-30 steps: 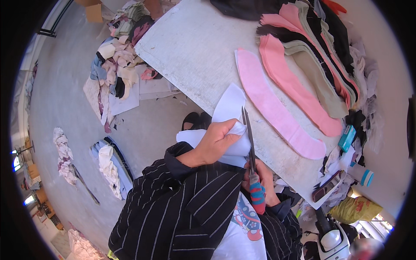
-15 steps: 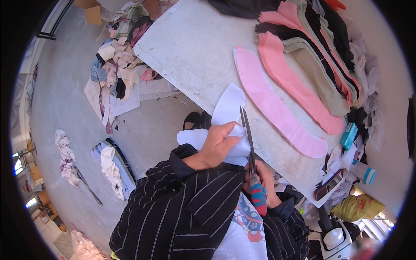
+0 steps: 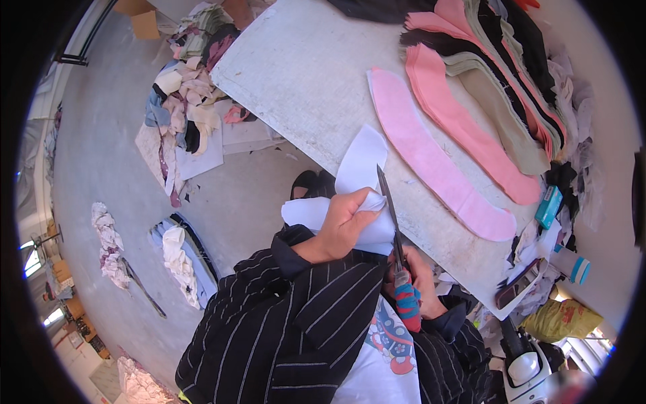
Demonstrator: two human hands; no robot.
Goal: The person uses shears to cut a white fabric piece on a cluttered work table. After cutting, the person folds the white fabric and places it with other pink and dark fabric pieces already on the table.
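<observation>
Left hand grips white fabric, right hand clamps scissors beside pink strips on table

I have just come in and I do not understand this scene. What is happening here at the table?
A person in a black pinstriped jacket is cutting a white piece of fabric at the edge of a grey worktable. The left hand grips the fabric, bunched under its fingers. The right hand holds long scissors with red and blue wrapped handles, their blades lying against the fabric. Long curved pink fabric strips lie on the table, with darker cut pieces stacked behind. Fabric scraps lie on the floor.
</observation>
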